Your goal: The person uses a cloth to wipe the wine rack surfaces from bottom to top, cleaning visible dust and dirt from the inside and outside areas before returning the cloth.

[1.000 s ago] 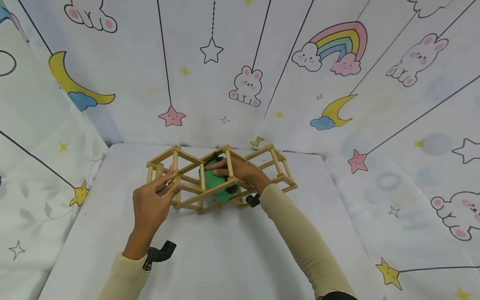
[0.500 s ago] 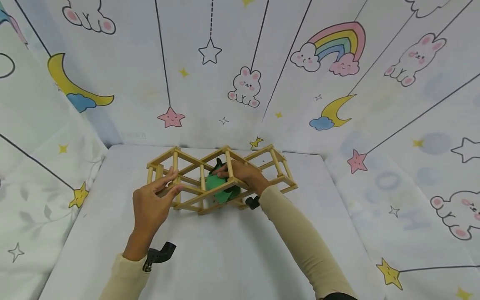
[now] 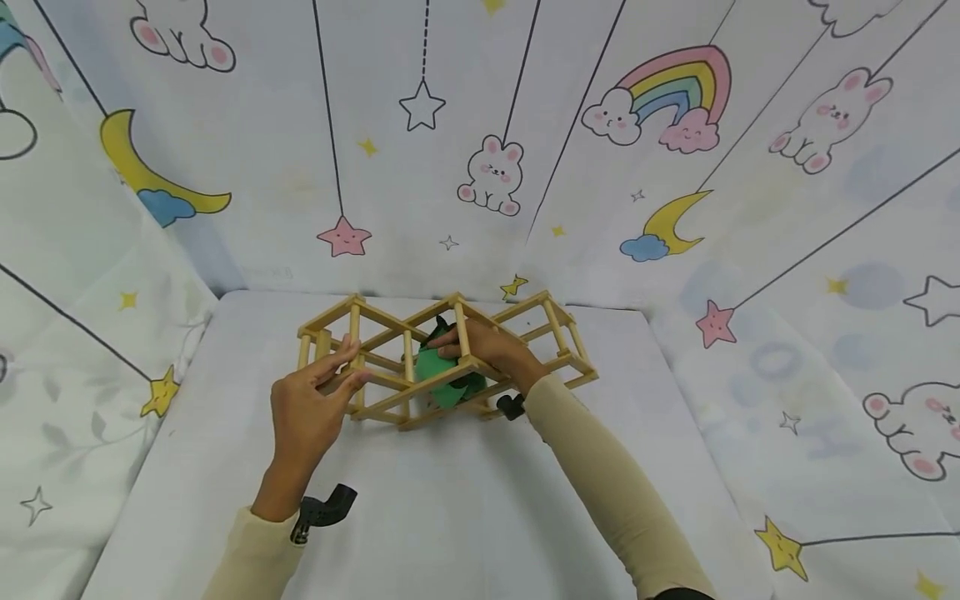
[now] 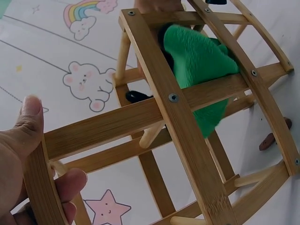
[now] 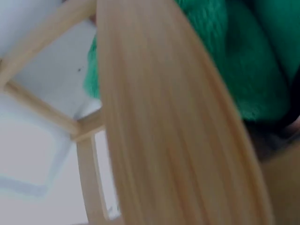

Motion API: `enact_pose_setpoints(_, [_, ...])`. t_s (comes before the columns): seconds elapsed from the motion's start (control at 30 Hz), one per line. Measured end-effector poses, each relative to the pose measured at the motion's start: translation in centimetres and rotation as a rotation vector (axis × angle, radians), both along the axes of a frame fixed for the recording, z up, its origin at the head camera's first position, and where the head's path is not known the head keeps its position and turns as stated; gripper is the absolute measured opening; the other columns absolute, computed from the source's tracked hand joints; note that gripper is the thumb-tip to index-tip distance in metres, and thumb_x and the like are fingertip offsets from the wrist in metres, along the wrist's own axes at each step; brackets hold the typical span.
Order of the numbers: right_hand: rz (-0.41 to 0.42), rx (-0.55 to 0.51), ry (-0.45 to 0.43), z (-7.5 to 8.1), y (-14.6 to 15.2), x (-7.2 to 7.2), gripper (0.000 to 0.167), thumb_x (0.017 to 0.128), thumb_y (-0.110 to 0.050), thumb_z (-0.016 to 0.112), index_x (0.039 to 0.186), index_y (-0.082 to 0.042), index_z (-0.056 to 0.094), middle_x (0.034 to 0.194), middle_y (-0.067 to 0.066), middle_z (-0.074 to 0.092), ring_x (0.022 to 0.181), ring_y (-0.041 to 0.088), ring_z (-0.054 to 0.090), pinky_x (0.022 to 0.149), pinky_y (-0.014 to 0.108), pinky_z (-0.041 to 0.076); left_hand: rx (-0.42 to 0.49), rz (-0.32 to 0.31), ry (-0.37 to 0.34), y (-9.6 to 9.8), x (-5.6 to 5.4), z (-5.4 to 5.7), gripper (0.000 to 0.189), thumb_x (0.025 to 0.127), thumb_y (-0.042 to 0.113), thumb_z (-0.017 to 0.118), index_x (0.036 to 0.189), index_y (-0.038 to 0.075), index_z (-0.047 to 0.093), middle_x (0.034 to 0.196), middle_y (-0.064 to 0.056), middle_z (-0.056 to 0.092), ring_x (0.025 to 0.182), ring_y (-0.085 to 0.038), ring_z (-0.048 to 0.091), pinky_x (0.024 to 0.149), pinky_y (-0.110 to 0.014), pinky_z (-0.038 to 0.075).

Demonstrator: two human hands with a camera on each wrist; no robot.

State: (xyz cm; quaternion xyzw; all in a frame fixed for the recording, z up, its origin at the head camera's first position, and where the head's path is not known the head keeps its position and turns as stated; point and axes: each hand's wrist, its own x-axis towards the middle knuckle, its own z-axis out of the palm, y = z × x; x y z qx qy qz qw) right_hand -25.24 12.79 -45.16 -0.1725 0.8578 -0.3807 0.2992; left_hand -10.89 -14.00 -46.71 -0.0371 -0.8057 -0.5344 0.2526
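Note:
A wooden lattice rack (image 3: pixel 414 389) of slats and round rods stands on the white surface. My left hand (image 3: pixel 309 412) grips its left end; in the left wrist view the thumb (image 4: pixel 32 115) lies on one side of a slat and curled fingers on the other. Reaching in among the bars, my right hand (image 3: pixel 497 350) holds a fuzzy green cloth (image 3: pixel 435 367) with black edging. The cloth (image 4: pixel 199 51) bulges out around a slat in the left wrist view. A blurred slat (image 5: pixel 173 122) covers much of the right wrist view, with green folds behind it; the right fingers are mostly hidden.
White sheeting printed with rabbits, stars and moons (image 3: pixel 675 223) rises behind and at both sides. The white tabletop (image 3: pixel 450 500) extends in front of the rack. Black camera mounts (image 3: pixel 327 506) sit on the wrists. A small brown piece (image 4: pixel 275 135) shows beyond the rack.
The green cloth has shifted to the right within the rack and looks more bunched, with my right fingers drawn back slightly. My left hand keeps its grip, and the rack has hardly moved.

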Motion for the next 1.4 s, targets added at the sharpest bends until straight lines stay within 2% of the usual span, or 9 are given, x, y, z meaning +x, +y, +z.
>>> enact_pose_setpoints(0.27, [0.032, -0.041, 0.043, 1.5, 1.5, 0.4, 0.032, 0.102, -0.014, 0.073, 0.134, -0.014, 0.076, 0.141, 0.009, 0.071, 0.083, 0.013, 0.052, 0.072, 0.025, 0.047, 0.013, -0.015, 0.012, 0.0, -0.1, 0.0, 0.044, 0.082, 0.01, 0.091, 0.125, 0.006, 0.079, 0.131, -0.009, 0.073, 0.116, -0.025, 0.071, 0.082, -0.003, 0.051])
enact_pose_setpoints(0.37, [0.026, -0.021, 0.055, 2.3, 2.3, 0.6, 0.03, 0.103, -0.01, 0.071, 0.131, -0.017, 0.077, 0.143, 0.006, 0.07, 0.106, 0.013, 0.063, 0.084, 0.027, 0.053, 0.02, -0.021, 0.009, -0.1, -0.1, -0.1, 0.045, 0.083, 0.009, 0.09, 0.126, 0.006, 0.079, 0.132, -0.01, 0.073, 0.115, -0.025, 0.071, 0.081, -0.004, 0.051])
enact_pose_setpoints(0.43, [-0.025, 0.0, 0.07, 2.8, 3.1, 0.8, 0.031, 0.103, -0.011, 0.072, 0.132, -0.019, 0.077, 0.146, 0.006, 0.068, 0.127, 0.02, 0.064, 0.101, 0.036, 0.055, 0.024, -0.024, 0.007, 0.0, -0.1, -0.1, 0.044, 0.083, 0.009, 0.09, 0.126, 0.006, 0.078, 0.132, -0.01, 0.073, 0.115, -0.024, 0.071, 0.081, -0.005, 0.052])
enact_pose_setpoints(0.5, [-0.086, -0.01, 0.09, 3.4, 4.0, 1.2, 0.033, 0.102, -0.014, 0.074, 0.133, -0.023, 0.077, 0.152, 0.004, 0.064, 0.151, 0.024, 0.047, 0.118, 0.045, 0.046, 0.022, -0.026, 0.01, 0.0, 0.0, -0.1, 0.044, 0.083, 0.009, 0.09, 0.125, 0.006, 0.079, 0.131, -0.01, 0.073, 0.117, -0.015, 0.071, 0.081, -0.004, 0.052])
enact_pose_setpoints(0.73, [-0.276, -0.137, 0.15, 5.1, 5.9, 2.7, 0.035, 0.097, -0.017, 0.077, 0.127, -0.035, 0.079, 0.159, 0.01, 0.056, 0.144, 0.029, 0.054, 0.11, 0.05, 0.053, 0.022, -0.016, 0.009, -0.2, 0.1, 0.0, 0.042, 0.083, 0.009, 0.09, 0.123, 0.007, 0.08, 0.13, -0.011, 0.074, 0.11, 0.018, 0.061, 0.08, -0.004, 0.051])
enact_pose_setpoints(0.87, [-0.487, -0.281, 0.241, 5.3, 5.9, 3.6, 0.035, 0.097, -0.017, 0.075, 0.127, -0.033, 0.079, 0.162, 0.006, 0.053, 0.149, 0.027, 0.05, 0.115, 0.048, 0.05, 0.026, -0.018, 0.005, 0.0, 0.1, -0.1, 0.042, 0.083, 0.009, 0.091, 0.123, 0.006, 0.08, 0.131, -0.011, 0.073, 0.111, 0.02, 0.06, 0.08, -0.004, 0.052])
enact_pose_setpoints(1.0, [-0.658, -0.537, 0.39, 6.0, 5.2, 4.1, 0.037, 0.1, -0.014, 0.072, 0.134, -0.027, 0.075, 0.16, 0.003, 0.056, 0.15, 0.023, 0.05, 0.121, 0.045, 0.044, 0.037, -0.025, 0.008, 0.1, 0.1, -0.1, 0.042, 0.083, 0.008, 0.09, 0.124, 0.006, 0.079, 0.132, -0.012, 0.073, 0.115, 0.017, 0.061, 0.081, -0.006, 0.053])
enact_pose_setpoints(1.23, [-0.599, -0.814, 0.509, 7.8, 1.6, 5.3, 0.065, 0.094, 0.002, 0.076, 0.15, -0.03, 0.062, 0.164, 0.002, 0.05, 0.147, 0.021, 0.054, 0.109, 0.036, 0.055, 0.03, -0.022, 0.003, 0.2, 0.0, -0.1, 0.044, 0.084, 0.009, 0.089, 0.126, 0.006, 0.078, 0.132, -0.011, 0.073, 0.12, -0.016, 0.07, 0.083, -0.006, 0.053])
enact_pose_setpoints(1.4, [-0.55, -0.763, 0.55, 8.0, -2.0, 6.3, 0.072, 0.093, -0.004, 0.081, 0.151, -0.04, 0.058, 0.163, 0.002, 0.05, 0.142, 0.022, 0.058, 0.107, 0.037, 0.057, 0.014, -0.006, -0.001, 0.4, 0.0, -0.1, 0.046, 0.083, 0.01, 0.09, 0.127, 0.005, 0.078, 0.132, -0.01, 0.073, 0.12, -0.016, 0.07, 0.084, -0.006, 0.052])
